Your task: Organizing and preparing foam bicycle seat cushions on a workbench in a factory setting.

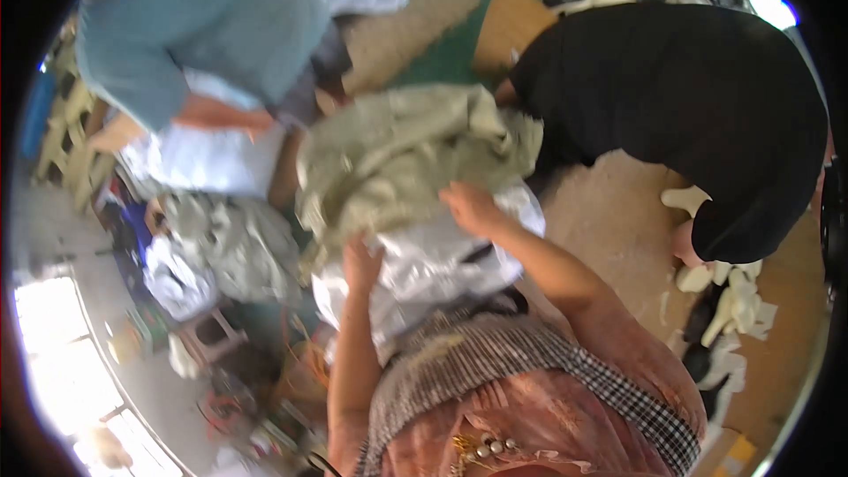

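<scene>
In front of me is a large olive-green woven sack (397,146), crumpled and bulky. A shiny white plastic bag (433,256) shows under its near edge, against my apron. Whether the white bag lies inside the sack or beneath it, I cannot tell. My left hand (362,263) is closed on the sack's near left edge, where it meets the white plastic. Farther right, my right hand (470,209) grips a fold of the same sack, fingers curled in.
At upper left a person in a blue-grey top (212,26) bends over white bags (208,159). A person in black (671,97) stoops at right beside pale shaped pieces (733,309). More green sacking (234,243) lies left; a cardboard box (495,13) stands at the back.
</scene>
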Tool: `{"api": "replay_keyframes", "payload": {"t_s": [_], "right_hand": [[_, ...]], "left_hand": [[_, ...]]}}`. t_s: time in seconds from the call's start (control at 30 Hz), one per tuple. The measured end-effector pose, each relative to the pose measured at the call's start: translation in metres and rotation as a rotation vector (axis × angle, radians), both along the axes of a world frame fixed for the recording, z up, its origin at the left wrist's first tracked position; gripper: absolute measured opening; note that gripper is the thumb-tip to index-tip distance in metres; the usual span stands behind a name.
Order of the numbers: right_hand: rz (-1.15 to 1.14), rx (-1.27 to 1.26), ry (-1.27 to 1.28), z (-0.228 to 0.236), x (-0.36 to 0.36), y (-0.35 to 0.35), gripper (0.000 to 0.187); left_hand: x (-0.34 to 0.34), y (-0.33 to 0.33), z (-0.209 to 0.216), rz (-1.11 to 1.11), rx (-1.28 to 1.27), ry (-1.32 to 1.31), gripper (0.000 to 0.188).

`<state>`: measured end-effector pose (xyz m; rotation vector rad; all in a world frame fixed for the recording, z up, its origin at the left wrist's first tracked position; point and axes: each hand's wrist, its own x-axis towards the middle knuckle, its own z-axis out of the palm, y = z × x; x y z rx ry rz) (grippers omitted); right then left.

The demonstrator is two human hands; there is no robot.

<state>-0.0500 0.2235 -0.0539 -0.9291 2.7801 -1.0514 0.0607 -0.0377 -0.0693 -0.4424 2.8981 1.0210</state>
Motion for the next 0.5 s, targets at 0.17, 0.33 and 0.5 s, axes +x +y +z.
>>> {"api": "replay_keyframes", "payload": {"t_s": [0.17, 0.33, 0.5], "right_hand": [[0.09, 0.086, -0.089, 0.001, 0.054, 0.009, 0.021], [0.033, 0.127, -0.045, 0.045, 0.087, 0.04, 0.013], [0.056, 0.306, -0.166, 0.058, 0.066, 0.018, 0.012]], "left_hand": [[-0.009, 0.018, -0.006, -0.162, 0.152, 0.031, 0.058], [-0.018, 0.034, 0.042, -0.252, 0.11, -0.041, 0.053], [-0.002, -0.015, -0.015, -0.373, 0.123, -0.103, 0.036]]}}
